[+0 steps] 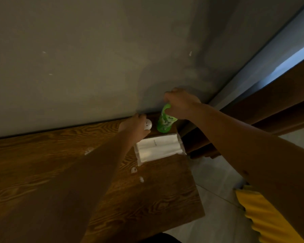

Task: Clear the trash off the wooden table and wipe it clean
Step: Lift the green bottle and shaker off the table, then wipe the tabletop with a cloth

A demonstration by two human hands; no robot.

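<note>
At the far right corner of the wooden table [42,163], against the wall, stands a green bottle [164,122]. My right hand [180,104] is closed around its top. Just left of it, my left hand [135,128] grips a small white round object [147,125]. A white pack of tissues [159,148] lies flat on the table right in front of both hands. Small white crumpled scraps lie on the wood: one [88,151] left of my left forearm, two [134,170] [141,179] in front of the pack.
A grey wall [95,58] runs along the table's back edge. To the right stands dark wooden furniture [270,106] on a pale tiled floor [216,199]. A yellow sleeve [263,213] shows at the lower right. The room is dim.
</note>
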